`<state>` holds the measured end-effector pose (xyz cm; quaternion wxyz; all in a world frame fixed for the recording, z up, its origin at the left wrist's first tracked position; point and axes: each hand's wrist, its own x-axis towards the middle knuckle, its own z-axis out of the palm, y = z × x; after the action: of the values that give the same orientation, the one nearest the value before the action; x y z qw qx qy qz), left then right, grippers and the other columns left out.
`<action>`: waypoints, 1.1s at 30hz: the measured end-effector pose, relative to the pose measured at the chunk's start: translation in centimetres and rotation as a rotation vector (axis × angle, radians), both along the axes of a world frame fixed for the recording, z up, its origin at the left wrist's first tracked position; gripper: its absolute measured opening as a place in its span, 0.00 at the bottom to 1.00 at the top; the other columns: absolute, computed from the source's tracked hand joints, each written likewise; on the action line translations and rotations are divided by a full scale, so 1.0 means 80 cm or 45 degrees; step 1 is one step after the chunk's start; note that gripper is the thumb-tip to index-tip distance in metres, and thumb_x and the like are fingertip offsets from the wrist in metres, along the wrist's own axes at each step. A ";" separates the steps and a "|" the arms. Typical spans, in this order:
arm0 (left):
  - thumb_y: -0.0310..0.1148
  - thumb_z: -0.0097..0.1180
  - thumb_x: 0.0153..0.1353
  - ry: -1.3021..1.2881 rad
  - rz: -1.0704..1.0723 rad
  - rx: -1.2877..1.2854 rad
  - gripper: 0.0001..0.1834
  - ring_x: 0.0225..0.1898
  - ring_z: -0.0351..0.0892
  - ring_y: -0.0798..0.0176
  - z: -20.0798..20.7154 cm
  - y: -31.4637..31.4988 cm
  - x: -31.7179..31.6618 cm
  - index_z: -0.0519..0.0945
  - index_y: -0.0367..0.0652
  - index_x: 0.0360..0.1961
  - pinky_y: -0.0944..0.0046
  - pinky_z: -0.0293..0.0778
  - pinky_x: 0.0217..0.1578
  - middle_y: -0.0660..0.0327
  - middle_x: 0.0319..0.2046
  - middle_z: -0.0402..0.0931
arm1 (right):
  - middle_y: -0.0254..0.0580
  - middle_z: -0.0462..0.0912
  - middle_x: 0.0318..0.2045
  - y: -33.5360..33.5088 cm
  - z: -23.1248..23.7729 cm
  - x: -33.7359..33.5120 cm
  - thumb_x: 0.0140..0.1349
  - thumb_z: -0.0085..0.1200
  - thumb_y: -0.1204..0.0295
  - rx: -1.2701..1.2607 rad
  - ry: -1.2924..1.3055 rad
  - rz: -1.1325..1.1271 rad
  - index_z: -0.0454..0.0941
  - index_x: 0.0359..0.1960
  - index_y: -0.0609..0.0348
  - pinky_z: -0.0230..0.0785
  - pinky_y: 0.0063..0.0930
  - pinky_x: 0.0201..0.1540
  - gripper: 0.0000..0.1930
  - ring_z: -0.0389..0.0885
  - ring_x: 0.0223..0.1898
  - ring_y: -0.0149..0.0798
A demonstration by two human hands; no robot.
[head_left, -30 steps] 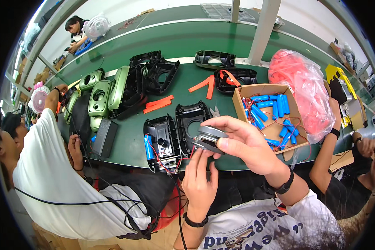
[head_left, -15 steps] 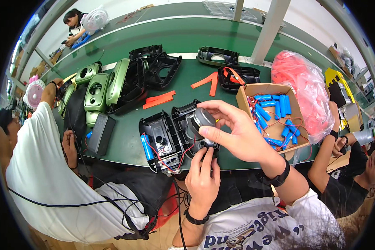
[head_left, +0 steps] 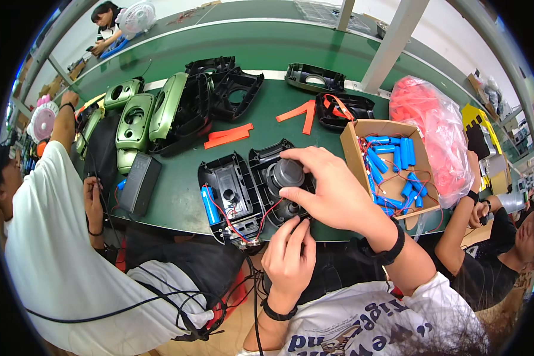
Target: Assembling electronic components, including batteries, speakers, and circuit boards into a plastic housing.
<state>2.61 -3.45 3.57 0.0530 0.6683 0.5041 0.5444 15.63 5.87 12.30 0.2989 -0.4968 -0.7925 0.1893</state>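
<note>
My right hand (head_left: 332, 193) grips a round dark speaker (head_left: 286, 174) between thumb and fingers. The speaker sits over the round opening of a black plastic shell half (head_left: 272, 153), its wide magnet end up. At the near end of that shell half, the bent fingers of my left hand (head_left: 288, 255) close on its edge. Beside it on the left lies the matching shell half (head_left: 222, 169), holding a blue battery cell (head_left: 209, 205) along its side. Red and blue wires (head_left: 243, 232) run between the halves near their near ends.
An open cardboard box (head_left: 351, 141) of blue wired cells stands at the right, beside a bag of red strips (head_left: 424, 127). Green shells (head_left: 135, 126), black shells (head_left: 237, 95) and orange strips (head_left: 228, 136) lie farther back. Co-workers sit on both sides; a black block (head_left: 140, 184) is left.
The speaker has been lowered and turned from a tilt to more level over the shell's opening. My left fingers have shifted slightly down along the shell edge. The left co-worker's arm has moved farther away.
</note>
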 end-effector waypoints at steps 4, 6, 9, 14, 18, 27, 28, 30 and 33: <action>0.17 0.70 0.54 -0.001 0.189 -0.042 0.14 0.40 0.81 0.51 0.033 0.000 -0.014 0.88 0.39 0.43 0.55 0.76 0.45 0.56 0.42 0.85 | 0.44 0.86 0.49 0.000 0.022 0.001 0.66 0.70 0.65 -0.345 0.419 0.012 0.77 0.63 0.64 0.76 0.33 0.45 0.28 0.81 0.41 0.34; 0.22 0.71 0.57 0.038 0.229 -0.078 0.15 0.44 0.81 0.49 0.052 0.011 -0.020 0.87 0.37 0.47 0.52 0.75 0.49 0.54 0.44 0.85 | 0.38 0.86 0.51 0.000 0.013 0.005 0.72 0.65 0.63 -0.613 0.909 0.108 0.78 0.64 0.66 0.76 0.27 0.46 0.25 0.79 0.44 0.24; 0.25 0.70 0.60 0.072 0.273 -0.083 0.15 0.46 0.81 0.46 0.071 0.039 -0.021 0.86 0.34 0.49 0.50 0.74 0.51 0.52 0.46 0.84 | 0.36 0.85 0.51 -0.006 0.037 0.005 0.76 0.60 0.63 -0.761 1.126 0.231 0.78 0.63 0.66 0.75 0.25 0.52 0.22 0.80 0.48 0.25; 0.25 0.63 0.70 -0.131 -0.012 -0.249 0.05 0.31 0.83 0.60 0.071 0.053 -0.051 0.86 0.33 0.42 0.61 0.76 0.37 0.56 0.30 0.83 | 0.36 0.84 0.52 -0.013 0.048 0.015 0.77 0.55 0.69 -0.814 1.178 0.339 0.76 0.67 0.65 0.75 0.27 0.58 0.21 0.81 0.52 0.27; 0.26 0.64 0.72 -0.414 -0.241 -0.532 0.06 0.30 0.75 0.76 0.090 0.045 -0.070 0.86 0.33 0.42 0.72 0.70 0.34 0.67 0.28 0.81 | 0.37 0.83 0.53 -0.007 0.042 0.022 0.67 0.50 0.81 -0.746 1.124 0.311 0.77 0.66 0.64 0.75 0.25 0.55 0.24 0.80 0.49 0.26; 0.26 0.62 0.73 -0.668 -0.128 -0.537 0.06 0.31 0.77 0.73 0.081 0.061 -0.076 0.86 0.33 0.43 0.69 0.73 0.36 0.64 0.31 0.82 | 0.43 0.82 0.49 0.000 0.035 0.030 0.48 0.50 0.87 -0.164 0.506 0.489 0.82 0.49 0.58 0.73 0.39 0.54 0.24 0.82 0.48 0.46; 0.25 0.62 0.73 -0.689 -0.135 -0.541 0.06 0.32 0.76 0.73 0.079 0.061 -0.077 0.86 0.33 0.43 0.70 0.73 0.37 0.64 0.32 0.81 | 0.43 0.82 0.51 0.001 0.034 0.029 0.48 0.50 0.89 -0.088 0.390 0.487 0.81 0.50 0.58 0.73 0.42 0.54 0.26 0.81 0.49 0.50; 0.24 0.61 0.73 -0.708 -0.138 -0.548 0.05 0.32 0.76 0.74 0.079 0.058 -0.080 0.86 0.33 0.44 0.71 0.72 0.37 0.65 0.32 0.81 | 0.44 0.81 0.54 0.001 0.029 0.023 0.48 0.49 0.91 -0.013 0.278 0.485 0.80 0.52 0.57 0.73 0.45 0.55 0.28 0.81 0.51 0.54; 0.23 0.62 0.72 -0.748 -0.162 -0.548 0.05 0.33 0.75 0.74 0.082 0.053 -0.079 0.87 0.33 0.44 0.73 0.71 0.37 0.65 0.33 0.80 | 0.43 0.79 0.58 -0.004 0.024 0.014 0.49 0.49 0.93 0.085 0.079 0.357 0.78 0.55 0.55 0.74 0.46 0.54 0.30 0.82 0.50 0.55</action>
<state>-3.68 0.77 10.14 0.3685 0.4871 0.5277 0.5903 16.73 5.55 14.24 0.3102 -0.3649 -0.8503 0.2182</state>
